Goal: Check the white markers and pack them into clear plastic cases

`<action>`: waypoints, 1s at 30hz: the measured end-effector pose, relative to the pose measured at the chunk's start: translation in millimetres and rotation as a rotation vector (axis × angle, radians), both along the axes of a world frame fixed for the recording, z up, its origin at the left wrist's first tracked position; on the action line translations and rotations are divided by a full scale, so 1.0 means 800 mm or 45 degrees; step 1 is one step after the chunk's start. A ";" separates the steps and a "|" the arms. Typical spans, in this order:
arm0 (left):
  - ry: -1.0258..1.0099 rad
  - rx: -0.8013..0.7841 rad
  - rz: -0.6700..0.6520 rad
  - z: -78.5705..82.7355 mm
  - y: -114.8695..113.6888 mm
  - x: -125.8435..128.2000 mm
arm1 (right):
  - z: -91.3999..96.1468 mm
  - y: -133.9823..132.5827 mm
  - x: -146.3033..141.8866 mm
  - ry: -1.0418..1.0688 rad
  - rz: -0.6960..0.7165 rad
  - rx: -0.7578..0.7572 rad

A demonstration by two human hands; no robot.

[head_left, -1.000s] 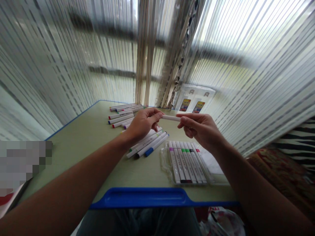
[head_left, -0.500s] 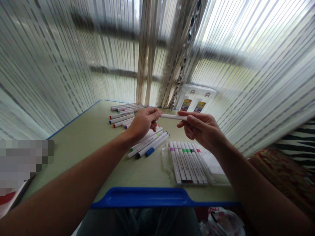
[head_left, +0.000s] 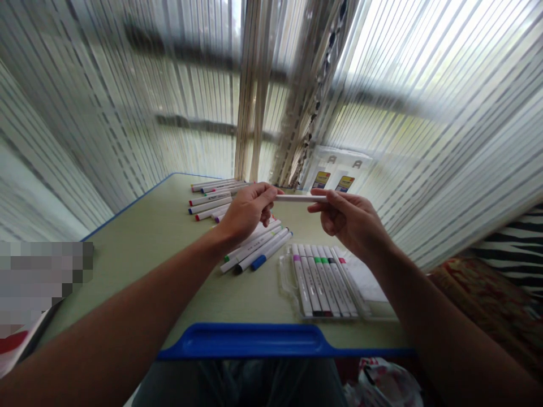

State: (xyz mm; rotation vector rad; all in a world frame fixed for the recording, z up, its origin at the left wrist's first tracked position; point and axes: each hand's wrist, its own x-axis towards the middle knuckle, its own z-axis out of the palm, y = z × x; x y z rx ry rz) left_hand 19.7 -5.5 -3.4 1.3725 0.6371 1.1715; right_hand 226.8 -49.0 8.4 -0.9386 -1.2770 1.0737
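A white marker (head_left: 300,198) is held level above the table between both hands. My left hand (head_left: 251,210) pinches its left end, while my right hand (head_left: 351,217) grips the right end between thumb and fingers. Its end colours are hidden by my fingers. Below my right hand lies a clear plastic case (head_left: 287,272) with a row of white markers (head_left: 319,282) in it, banded purple, green, black and red. Beneath my left hand a loose pile of markers (head_left: 258,249) rests on the table, one with a blue cap.
Several more markers (head_left: 212,199) lie at the back of the pale green table (head_left: 139,237). A clear package (head_left: 335,164) with yellow labels stands at the back by the curtain (head_left: 203,85). A blue tray (head_left: 254,339) forms the front edge. A plastic bag (head_left: 388,381) sits below.
The right end of the marker has risen slightly, so it is now nearly level. My right hand has shifted a little to the right along it.
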 end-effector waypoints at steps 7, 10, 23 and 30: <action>-0.001 0.042 0.046 -0.001 0.002 -0.001 | 0.003 0.003 0.002 0.059 -0.059 -0.046; -0.028 0.025 0.021 -0.001 0.002 -0.001 | 0.003 0.005 0.003 0.049 -0.097 -0.043; 0.042 0.151 0.000 0.001 -0.004 -0.001 | 0.003 0.010 0.005 0.156 -0.141 -0.142; 0.086 0.151 0.072 0.001 -0.002 -0.002 | 0.001 0.007 0.002 0.092 -0.120 -0.147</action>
